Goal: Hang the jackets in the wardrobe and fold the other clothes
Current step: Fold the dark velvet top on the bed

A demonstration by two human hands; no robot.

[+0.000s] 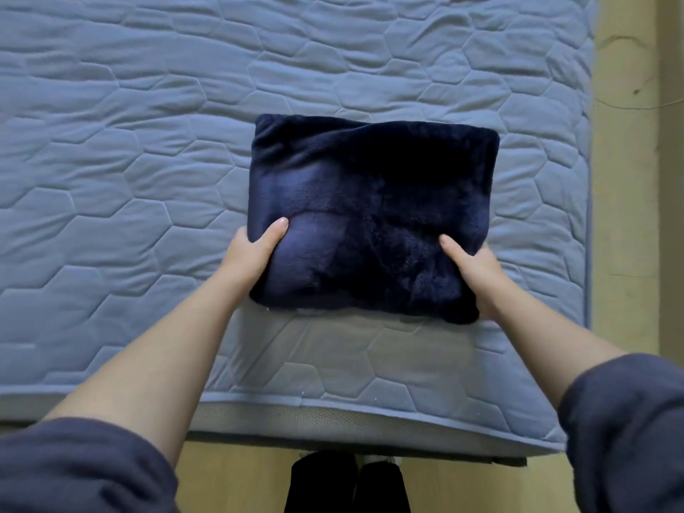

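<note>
A dark navy fleece garment [370, 201], folded into a thick rectangle, is over the blue quilted mattress [129, 142] near its front right part. My left hand [251, 253] grips the bundle's near left corner, thumb on top and fingers hidden underneath. My right hand [477, 268] grips the near right corner the same way, thumb lying on the fleece. The near edge of the bundle looks lifted slightly off the mattress, casting a shadow below it.
The mattress's front edge [333, 405] runs across the lower frame and its right edge [588, 179] is close to the bundle. Yellowish floor [625, 216] lies to the right and below. My dark sleeves and legs show at the bottom.
</note>
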